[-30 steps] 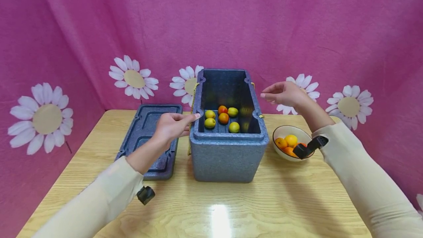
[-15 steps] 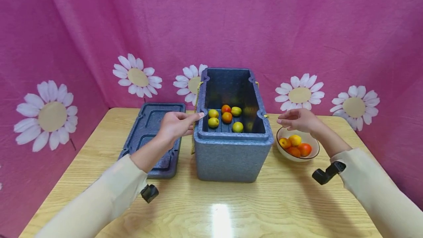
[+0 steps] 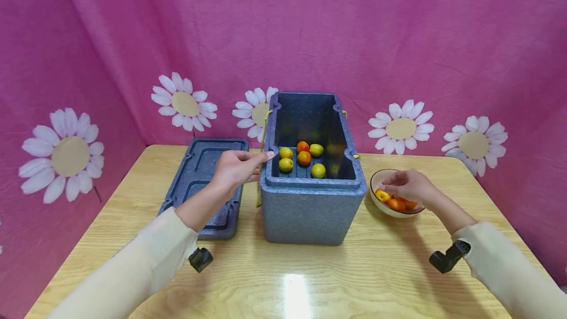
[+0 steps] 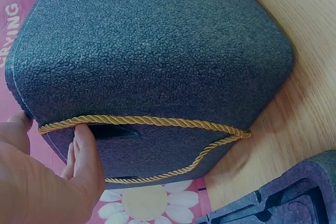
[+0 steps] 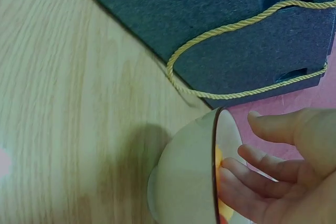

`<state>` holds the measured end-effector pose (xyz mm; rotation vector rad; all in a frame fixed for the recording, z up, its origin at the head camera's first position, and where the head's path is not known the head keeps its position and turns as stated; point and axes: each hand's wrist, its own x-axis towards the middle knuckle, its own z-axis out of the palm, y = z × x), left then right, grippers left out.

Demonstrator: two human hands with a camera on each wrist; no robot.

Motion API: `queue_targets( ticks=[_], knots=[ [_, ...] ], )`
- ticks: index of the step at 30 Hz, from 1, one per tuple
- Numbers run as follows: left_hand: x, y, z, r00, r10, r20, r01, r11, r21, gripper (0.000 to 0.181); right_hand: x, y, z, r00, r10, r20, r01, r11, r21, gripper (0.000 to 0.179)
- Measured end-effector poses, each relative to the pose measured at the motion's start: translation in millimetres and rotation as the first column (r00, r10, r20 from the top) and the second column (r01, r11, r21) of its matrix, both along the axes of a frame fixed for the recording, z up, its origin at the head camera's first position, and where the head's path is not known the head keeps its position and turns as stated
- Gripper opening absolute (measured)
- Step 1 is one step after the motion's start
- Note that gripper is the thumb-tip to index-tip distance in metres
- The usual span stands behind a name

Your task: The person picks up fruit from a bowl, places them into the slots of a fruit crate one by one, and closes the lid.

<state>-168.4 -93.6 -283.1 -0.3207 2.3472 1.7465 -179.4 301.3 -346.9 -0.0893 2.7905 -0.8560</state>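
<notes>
My left hand (image 3: 236,169) grips the left rim of a dark grey foam box (image 3: 307,218), thumb on top and fingers down the outside by a yellow rope (image 4: 142,121). Inside the box lie several small round fruits, some yellow (image 3: 318,171), some orange-red (image 3: 303,158). To the right of the box stands a cream bowl (image 5: 184,171) with a dark rim. My right hand (image 3: 412,186) reaches over it, thumb apart from the loosely bent fingers, fingertips at the fruit inside. A yellow fruit (image 3: 382,195) and an orange one (image 3: 396,205) show there; the hand hides others.
The box's grey lid (image 3: 195,171) lies on the wooden table (image 3: 376,279), left of the box. Another yellow rope (image 5: 226,27) hangs on the box's right side, near the bowl. Behind the table hangs a pink curtain (image 3: 328,28) with large daisies.
My right hand has moved from beside the box's right rim, right and down to the fruit in the bowl. The left hand keeps its grip on the rim.
</notes>
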Motion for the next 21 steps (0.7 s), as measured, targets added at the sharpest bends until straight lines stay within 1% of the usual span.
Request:
queue_targets(
  ticks=[2, 4, 6, 10, 13, 15, 17, 19, 21],
  knots=[
    [0.2, 0.0, -0.2, 1.000, 0.000, -0.002, 0.000, 1.000, -0.004, 0.052, 2.3, 1.9, -2.0, 0.999, 0.011, -0.036, -0.009, 0.999, 0.040, 0.039],
    [0.2, 0.7, 0.0, 1.000, -0.001, -0.004, 0.001, 1.000, -0.002, 0.052, 4.6, 4.8, -5.1, 0.997, 0.032, -0.073, -0.026, 0.995, 0.092, 0.036],
    [0.2, 1.2, -0.1, 1.000, -0.004, -0.001, 0.004, 1.000, -0.002, 0.052, 6.6, 6.4, -8.7, 0.992, 0.065, -0.109, -0.051, 0.991, 0.122, 0.032],
    [0.2, 0.8, 0.0, 1.000, 0.000, 0.007, 0.000, 1.000, -0.003, 0.052, 8.9, 5.8, -14.8, 0.970, 0.153, -0.188, -0.126, 0.981, 0.147, 0.026],
    [-0.1, 0.0, 0.6, 1.000, 0.003, 0.013, -0.003, 1.000, -0.008, 0.053, 9.8, 4.2, -16.7, 0.956, 0.184, -0.229, -0.153, 0.977, 0.146, 0.025],
    [-0.5, -0.3, 1.0, 1.000, 0.002, 0.017, -0.002, 1.000, -0.010, 0.053, 10.6, 3.7, -17.2, 0.952, 0.186, -0.242, -0.156, 0.978, 0.136, 0.025],
    [-0.6, -0.4, 1.0, 1.000, 0.004, 0.021, -0.004, 1.000, -0.011, 0.053, 11.6, 3.5, -17.4, 0.954, 0.181, -0.239, -0.155, 0.980, 0.123, 0.024],
    [-0.5, -0.2, 0.7, 1.000, 0.005, 0.023, -0.005, 1.000, -0.006, 0.053, 12.1, 4.5, -18.3, 0.958, 0.181, -0.224, -0.157, 0.980, 0.121, 0.024],
    [-0.1, 0.6, 0.4, 1.000, 0.003, 0.021, -0.004, 1.000, 0.006, 0.053, 12.3, 6.6, -19.4, 0.965, 0.176, -0.194, -0.156, 0.981, 0.114, 0.025]
  ],
)
